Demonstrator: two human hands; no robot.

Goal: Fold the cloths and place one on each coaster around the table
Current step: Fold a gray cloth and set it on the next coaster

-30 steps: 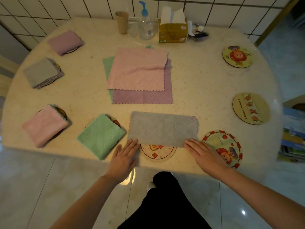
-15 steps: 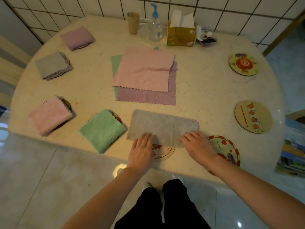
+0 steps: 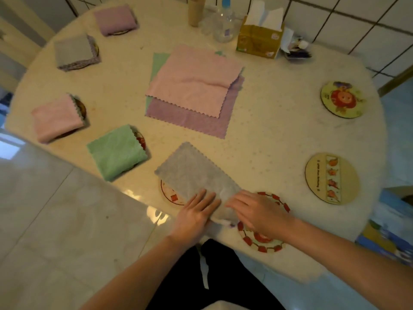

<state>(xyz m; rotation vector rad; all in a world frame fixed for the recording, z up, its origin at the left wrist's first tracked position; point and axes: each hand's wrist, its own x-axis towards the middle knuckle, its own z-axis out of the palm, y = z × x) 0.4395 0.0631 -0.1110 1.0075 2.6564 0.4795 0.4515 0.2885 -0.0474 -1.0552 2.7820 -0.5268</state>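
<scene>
A grey cloth [image 3: 192, 173], folded once into a long strip, lies slantwise at the table's near edge, partly over a coaster [image 3: 169, 194]. My left hand [image 3: 196, 214] rests flat on the cloth's near end. My right hand [image 3: 257, 211] presses the same end from the right, above a red-rimmed coaster [image 3: 266, 243]. Folded green [image 3: 116, 152], pink [image 3: 57, 118], grey [image 3: 73, 51] and purple [image 3: 115, 19] cloths sit on coasters along the left. A flat stack with a pink cloth [image 3: 194, 80] on top lies in the middle. Two bare coasters [image 3: 331, 179] [image 3: 342, 99] lie on the right.
At the back of the table [image 3: 279, 130] stand a paper cup [image 3: 195, 10], a clear pump bottle [image 3: 224, 23], a tissue box [image 3: 259, 40] and some small clutter [image 3: 297, 49]. A tiled wall is behind. Boxes [image 3: 388, 240] sit on the floor at right.
Both hands slid together along the grey cloth toward its right end, and the cloth turned from lying level to slanting. The view swung left.
</scene>
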